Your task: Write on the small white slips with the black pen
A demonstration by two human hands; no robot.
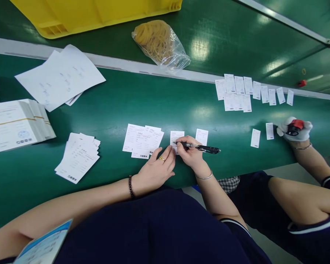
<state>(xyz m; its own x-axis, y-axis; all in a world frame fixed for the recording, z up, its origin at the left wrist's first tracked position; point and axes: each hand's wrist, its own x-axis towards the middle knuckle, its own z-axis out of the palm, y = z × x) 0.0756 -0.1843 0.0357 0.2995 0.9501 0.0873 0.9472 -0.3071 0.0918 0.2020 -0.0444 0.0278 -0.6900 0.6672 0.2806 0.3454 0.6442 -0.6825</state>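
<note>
Nearest to us, at the front edge of the green bench (112,110), our two hands meet over a small white printed slip (176,136). Our right hand (191,156) is closed around a black ballpoint pen (200,147), whose tip rests on the slip. Our left hand (156,168), with a gold ring on one finger, lies loosely curled and grips nothing; its fingertips (169,151) press the slip's lower edge. Just left of the slip lies a small overlapping pile of white printed cards (143,141), and just right of it a second single slip (202,136). Further left we see a fanned stack of white forms (78,157) and banded bundles of booklets (13,124). On our right, a co-worker's white-gloved hand (294,129) holds something red and black near two more slips. Beyond, loose white sheets (60,75) lie at the left, rows of small slips (244,91) at the right, then a clear bag of rubber bands (159,42) and a yellow plastic crate (93,13).
</note>
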